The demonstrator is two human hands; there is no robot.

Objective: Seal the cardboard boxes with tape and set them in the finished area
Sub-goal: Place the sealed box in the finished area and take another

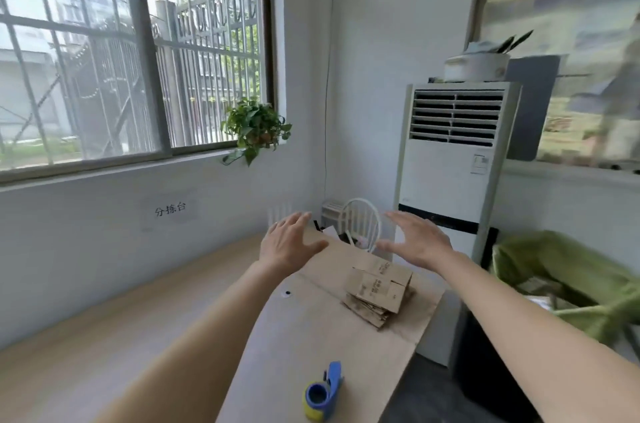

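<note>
While hands (pixel 289 242) (pixel 417 239) hover empty, flattened boxes (pixel 379 291) stacked

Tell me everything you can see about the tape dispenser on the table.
The tape dispenser has a blue plastic-looking body, with a yellowish roll of tape around its blue hub. An upright blue handle or guard rises behind the roll. It stands near the front edge of the light wooden table, well apart from the stack of flattened cardboard boxes. Neither hand touches it.
</note>
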